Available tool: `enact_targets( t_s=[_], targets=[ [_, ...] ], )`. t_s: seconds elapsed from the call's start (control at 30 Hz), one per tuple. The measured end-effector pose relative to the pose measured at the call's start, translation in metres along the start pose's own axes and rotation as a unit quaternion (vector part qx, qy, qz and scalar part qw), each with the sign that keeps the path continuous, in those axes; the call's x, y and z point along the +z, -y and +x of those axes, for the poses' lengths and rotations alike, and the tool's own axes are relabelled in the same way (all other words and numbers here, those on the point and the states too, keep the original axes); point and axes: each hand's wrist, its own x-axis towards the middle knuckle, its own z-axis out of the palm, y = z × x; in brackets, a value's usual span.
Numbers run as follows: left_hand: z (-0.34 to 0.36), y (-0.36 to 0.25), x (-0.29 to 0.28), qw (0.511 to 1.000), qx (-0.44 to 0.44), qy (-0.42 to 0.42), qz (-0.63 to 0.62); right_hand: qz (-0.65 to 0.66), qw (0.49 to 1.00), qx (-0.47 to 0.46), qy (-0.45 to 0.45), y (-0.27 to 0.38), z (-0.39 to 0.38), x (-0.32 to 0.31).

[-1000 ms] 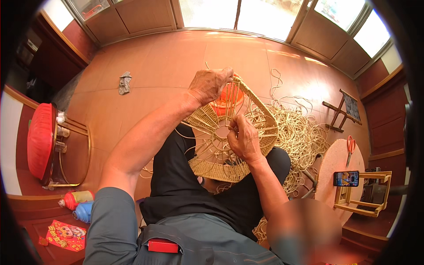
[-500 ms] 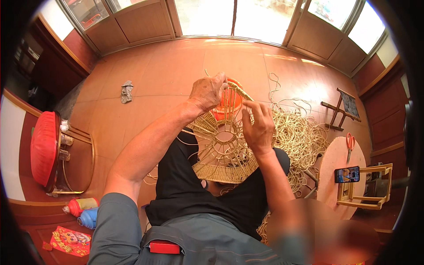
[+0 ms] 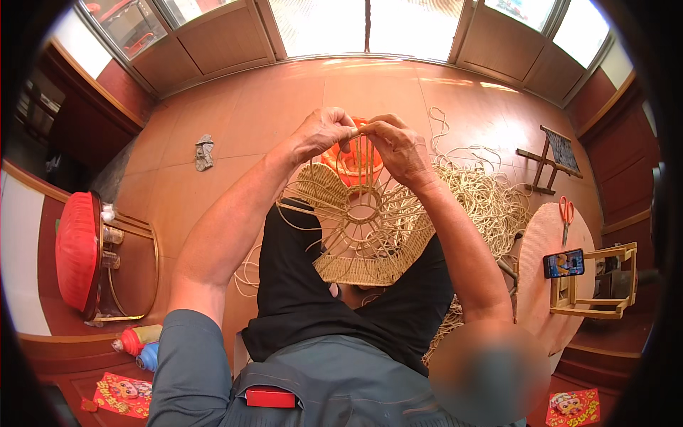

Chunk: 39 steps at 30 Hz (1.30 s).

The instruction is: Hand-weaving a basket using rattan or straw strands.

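A round wire frame (image 3: 361, 193), partly woven with straw-coloured cord, rests tilted on my lap between my knees. Bare spokes fan out from its small centre ring, and woven bands (image 3: 353, 271) cover part of its near and side edges. At the far rim my left hand (image 3: 329, 132) is closed, its fingertips pinching the frame's edge. My right hand (image 3: 400, 148) is closed too, thumb and forefinger meeting the left fingertips there, seemingly on a strand of cord. Fingers hide most of that strand. Behind the frame stands an orange-red bucket (image 3: 341, 167), partly covered by it.
Loose cord (image 3: 491, 203) lies heaped right of my knee. Farther right are a round table (image 3: 533, 263) with orange-handled scissors (image 3: 566, 217) and a phone (image 3: 563, 263), plus a folding stool (image 3: 558, 156). At left sits a red-covered stand (image 3: 78, 254); a grey rag (image 3: 204, 152) is on the floor.
My right hand has moved up and left from beside the frame to its far rim, and its fingers have closed. My left hand has shifted slightly left. More of the bucket shows.
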Motion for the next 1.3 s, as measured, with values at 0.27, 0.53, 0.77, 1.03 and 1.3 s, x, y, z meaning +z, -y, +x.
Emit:
enact_targets(
  t_s=[0.27, 0.53, 0.77, 1.03, 1.3],
  targets=[
    [-0.005, -0.001, -0.007, 0.998, -0.055, 0.033, -0.01, -0.029, 0.999, 0.006, 0.013, 0.009, -0.005, -0.005],
    [-0.003, 0.011, -0.015, 0.992, -0.085, 0.094, 0.012, -0.051, 0.998, 0.009, 0.044, 0.008, 0.004, 0.002],
    [-0.038, 0.012, 0.005, 0.989, -0.075, 0.03, -0.123, -0.019, 0.998, 0.032, 0.056, -0.002, 0.002, 0.0],
    [-0.055, 0.007, 0.03, 0.771, 0.245, -0.174, 0.561, -0.003, 1.0, 0.03, -0.006, -0.001, -0.004, 0.012],
    [-0.032, -0.04, 0.014, 0.933, 0.068, -0.105, 0.336, 0.003, 0.999, 0.032, -0.021, 0.003, -0.003, 0.012]
  ],
)
